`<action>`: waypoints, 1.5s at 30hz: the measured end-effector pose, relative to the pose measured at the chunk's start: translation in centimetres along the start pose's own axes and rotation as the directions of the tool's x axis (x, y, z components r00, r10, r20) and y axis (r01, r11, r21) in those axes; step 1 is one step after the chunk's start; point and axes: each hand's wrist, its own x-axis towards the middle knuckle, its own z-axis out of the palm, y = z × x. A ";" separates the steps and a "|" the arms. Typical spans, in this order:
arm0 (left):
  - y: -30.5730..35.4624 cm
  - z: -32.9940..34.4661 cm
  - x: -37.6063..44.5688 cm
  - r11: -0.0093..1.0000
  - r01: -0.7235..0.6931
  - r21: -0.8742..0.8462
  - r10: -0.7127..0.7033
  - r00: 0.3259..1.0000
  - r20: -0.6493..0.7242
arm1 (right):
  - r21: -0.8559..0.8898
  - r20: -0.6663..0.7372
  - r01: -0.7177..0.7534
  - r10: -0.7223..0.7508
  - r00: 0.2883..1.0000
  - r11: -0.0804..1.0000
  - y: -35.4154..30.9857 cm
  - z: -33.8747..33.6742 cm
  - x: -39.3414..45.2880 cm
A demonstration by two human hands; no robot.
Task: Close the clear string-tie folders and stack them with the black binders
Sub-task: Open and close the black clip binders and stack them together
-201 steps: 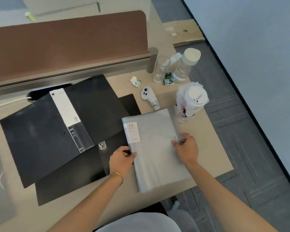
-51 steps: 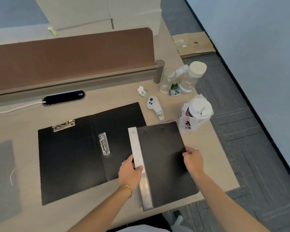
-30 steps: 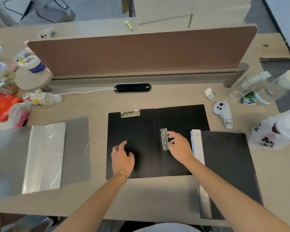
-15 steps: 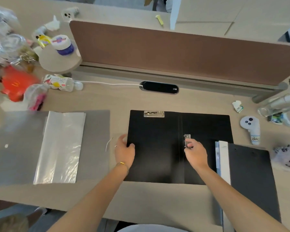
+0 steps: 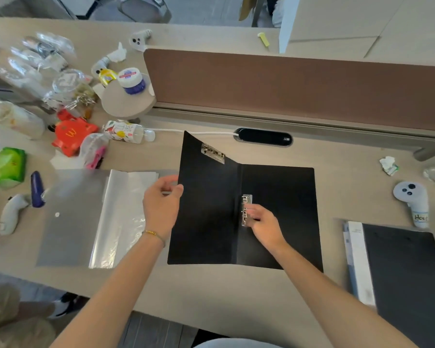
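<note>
An open black binder (image 5: 281, 204) lies in the middle of the desk. My left hand (image 5: 161, 204) grips the outer edge of its left cover, which is tilted up off the desk. My right hand (image 5: 264, 224) rests on the metal clip at the binder's spine. A clear string-tie folder (image 5: 86, 217) lies open and flat at the left, with a glossy plastic sheet on it. At the right, a closed black binder (image 5: 407, 280) tops a stack with a white spine label (image 5: 359, 259).
Bottles, a red box, a green packet and plastic bags crowd the left of the desk. A white controller (image 5: 412, 199) and crumpled paper (image 5: 388, 165) sit at the right. A brown divider panel (image 5: 299, 89) runs along the back, with a black cable port (image 5: 263, 137).
My left hand has taken the left cover's edge and raised it off the desk. My right hand stays at the spine clip. The view has shifted left.
</note>
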 end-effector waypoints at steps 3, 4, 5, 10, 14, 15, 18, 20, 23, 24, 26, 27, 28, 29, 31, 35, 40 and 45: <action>1.1 -0.9 -0.8 0.996 -0.054 -0.068 0.060 0.995 0.085 | 0.084 0.075 0.010 -0.016 0.997 0.996 -1.7 0.9 -0.2; 1.4 -0.7 -1.3 0.992 -0.056 -0.113 0.072 0.988 0.140 | 0.119 0.084 0.017 -0.027 0.996 0.993 -2.5 0.7 -0.5; 1.6 -0.2 -1.9 0.986 -0.050 -0.159 0.081 0.978 0.193 | 0.164 0.079 0.034 -0.047 0.996 0.986 -3.3 0.2 -0.9; 0.8 5.4 -4.3 0.982 0.022 -0.186 0.053 0.921 0.386 | 0.339 -0.067 0.112 -0.095 0.993 0.934 -7.3 -5.0 -3.7; -2.2 10.0 -4.6 0.997 0.076 0.004 -0.070 0.889 0.454 | 0.394 -0.160 0.085 -0.023 0.987 0.915 -8.0 -9.2 -5.4; -3.0 10.9 -4.5 0.995 0.095 0.041 -0.103 0.892 0.439 | 0.397 -0.170 0.070 -0.001 0.985 0.915 -7.7 -10.1 -5.5; -5.1 13.0 -3.6 0.975 0.146 0.169 -0.203 0.898 0.390 | 0.423 -0.195 -0.027 0.120 0.973 0.906 -6.0 -12.6 -5.7; -7.2 14.3 -2.3 0.963 0.140 0.232 -0.221 0.902 0.372 | 0.464 -0.202 -0.095 0.209 0.957 0.881 -4.7 -13.9 -5.7; -8.0 15.3 -1.4 0.951 0.128 0.282 -0.231 0.900 0.371 | 0.430 -0.230 -0.174 0.294 0.928 0.886 -2.9 -14.5 -5.2; -7.3 15.3 -1.6 0.950 0.116 0.291 -0.223 0.904 0.365 | 0.393 -0.238 -0.201 0.310 0.920 0.897 -2.3 -14.4 -4.8; -5.4 15.2 -2.2 0.952 0.099 0.290 -0.201 0.915 0.349 | 0.294 -0.243 -0.243 0.318 0.917 0.925 -1.4 -13.8 -4.1; -5.1 15.5 -2.2 0.956 0.100 0.276 -0.196 0.918 0.344 | 0.250 -0.246 -0.261 0.322 0.914 0.933 -1.2 -13.5 -3.8; -4.8 15.8 -2.2 0.961 0.114 0.253 -0.199 0.918 0.343 | 0.214 -0.244 -0.285 0.333 0.911 0.934 -1.2 -13.2 -3.6; -4.7 16.0 -2.2 0.964 0.146 0.222 -0.216 0.916 0.337 | 0.193 -0.241 -0.300 0.342 0.908 0.934 -1.1 -12.9 -3.4; -4.4 16.4 -1.9 0.963 0.228 0.142 -0.262 0.915 0.308 | 0.176 -0.239 -0.306 0.342 0.909 0.936 -0.8 -12.6 -3.2; -3.8 16.2 -1.3 0.967 0.251 0.033 -0.248 0.909 0.337 | 0.125 -0.217 -0.291 0.312 0.925 0.949 -0.5 -12.4 -3.3; -1.2 14.1 -2.3 0.952 0.288 -0.107 -0.207 0.858 0.470 | 0.159 -0.218 -0.269 0.300 0.929 0.950 0.3 -12.9 -4.3; 0.3 11.7 -4.7 0.929 0.282 -0.239 -0.103 0.818 0.566 | 0.301 -0.228 -0.214 0.288 0.930 0.929 0.9 -14.0 -5.0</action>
